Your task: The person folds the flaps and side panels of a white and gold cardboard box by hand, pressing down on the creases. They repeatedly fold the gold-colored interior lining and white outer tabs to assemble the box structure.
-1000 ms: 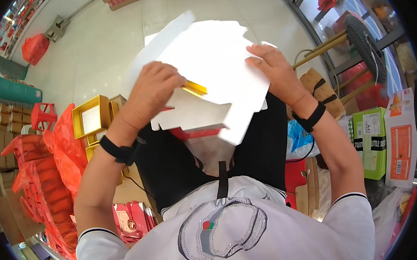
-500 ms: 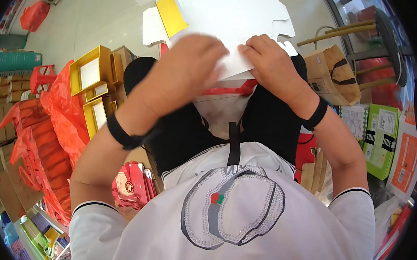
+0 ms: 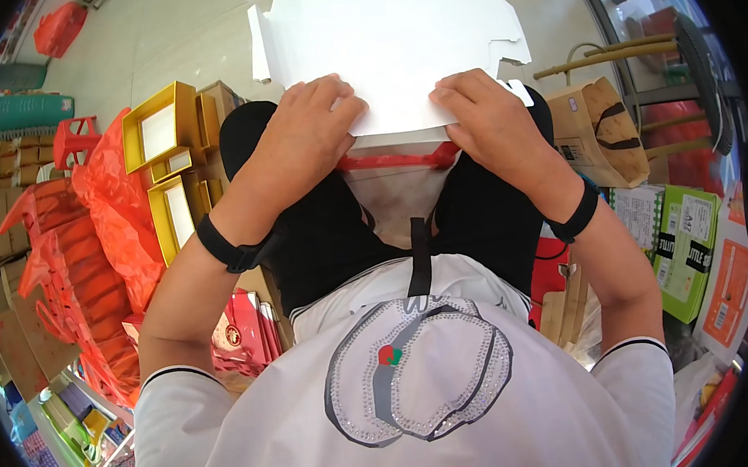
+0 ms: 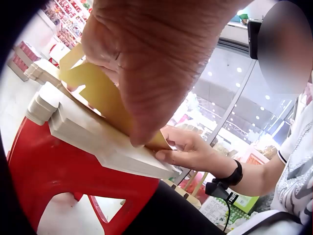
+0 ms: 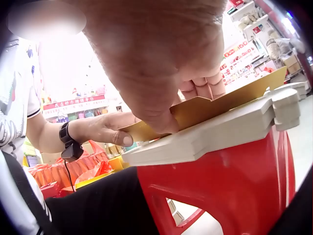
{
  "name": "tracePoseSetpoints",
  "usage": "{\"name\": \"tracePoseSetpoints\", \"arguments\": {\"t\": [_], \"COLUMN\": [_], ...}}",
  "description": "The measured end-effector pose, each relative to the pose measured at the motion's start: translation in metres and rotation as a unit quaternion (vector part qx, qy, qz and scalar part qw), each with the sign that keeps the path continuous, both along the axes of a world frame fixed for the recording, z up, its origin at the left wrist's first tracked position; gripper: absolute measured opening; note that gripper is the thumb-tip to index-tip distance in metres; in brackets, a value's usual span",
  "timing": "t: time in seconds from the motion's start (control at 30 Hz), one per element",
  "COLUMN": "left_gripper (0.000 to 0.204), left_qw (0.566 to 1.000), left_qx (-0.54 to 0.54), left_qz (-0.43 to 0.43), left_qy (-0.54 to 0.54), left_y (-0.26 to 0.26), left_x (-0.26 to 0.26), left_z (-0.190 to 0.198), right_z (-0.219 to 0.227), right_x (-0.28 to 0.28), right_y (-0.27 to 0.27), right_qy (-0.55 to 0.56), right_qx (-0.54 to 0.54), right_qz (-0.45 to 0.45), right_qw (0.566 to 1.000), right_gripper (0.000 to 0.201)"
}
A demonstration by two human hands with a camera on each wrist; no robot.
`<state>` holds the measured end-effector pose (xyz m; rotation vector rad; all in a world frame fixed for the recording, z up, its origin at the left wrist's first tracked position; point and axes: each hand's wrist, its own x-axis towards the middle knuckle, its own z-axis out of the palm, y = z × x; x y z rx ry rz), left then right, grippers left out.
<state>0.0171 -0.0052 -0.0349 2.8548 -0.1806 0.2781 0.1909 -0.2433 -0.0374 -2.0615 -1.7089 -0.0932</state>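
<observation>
- A glossy red plastic stool (image 5: 230,171), with arched openings cut between its legs
- Directly on the seat, a thick stack of flat white card pieces (image 4: 98,142), many layers deep, their edges cut into tabs and notches, jutting past the seat's edge
- Around and beneath the stool, a pale, shiny floor (image 3: 179,56) crossed by faint tile lines

There is one left hand (image 3: 305,141), one right hand (image 3: 499,129), one lifted sheet (image 5: 198,111), two wristbands (image 3: 576,212) and two red stools (image 4: 73,166).
</observation>
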Motion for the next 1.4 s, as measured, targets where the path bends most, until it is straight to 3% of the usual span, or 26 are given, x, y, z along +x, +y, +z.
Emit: {"name": "tracePoseSetpoints", "arguments": {"t": [0.23,0.47,0.67,0.8,0.87,1.03,1.07,1.17,1.4], "left_gripper": [0.045,0.040,0.024,0.014,0.020,0.028,0.030,0.036,0.041], "left_qw": [0.996,0.999,1.000,0.990,0.978,0.973,0.970,0.966,0.963], "left_qx": [0.064,0.032,0.004,-0.049,-0.085,-0.094,-0.098,-0.096,-0.101], "left_qz": [0.021,0.014,0.015,0.081,0.117,0.104,0.108,0.115,0.085], "left_qy": [-0.053,-0.020,0.023,0.108,0.151,0.181,0.195,0.210,0.236], "left_y": [0.008,0.001,0.011,0.018,0.023,0.026,0.028,0.034,0.044], "left_x": [0.000,0.005,0.019,0.045,0.057,0.064,0.070,0.079,0.090], "left_z": [-0.004,0.005,0.010,0.022,0.022,0.021,0.024,0.022,0.012], "right_z": [0.003,0.000,0.003,0.019,0.013,0.007,0.011,0.014,0.010], "right_x": [-0.004,-0.005,0.007,0.030,0.045,0.066,0.066,0.066,0.074], "right_y": [-0.003,-0.002,0.004,0.027,0.031,0.036,0.037,0.042,0.051], "right_qy": [-0.003,0.001,0.073,0.195,0.173,0.138,0.214,0.274,0.273], "right_qx": [0.007,0.031,0.019,-0.094,-0.087,-0.112,-0.136,-0.170,-0.220], "right_qz": [0.020,0.010,-0.021,-0.101,-0.082,-0.052,-0.064,-0.101,-0.104], "right_qw": [1.000,0.999,0.997,0.971,0.978,0.983,0.965,0.941,0.931], "right_gripper": [0.035,0.030,0.019,0.020,0.018,0.025,0.026,0.025,0.030]}}
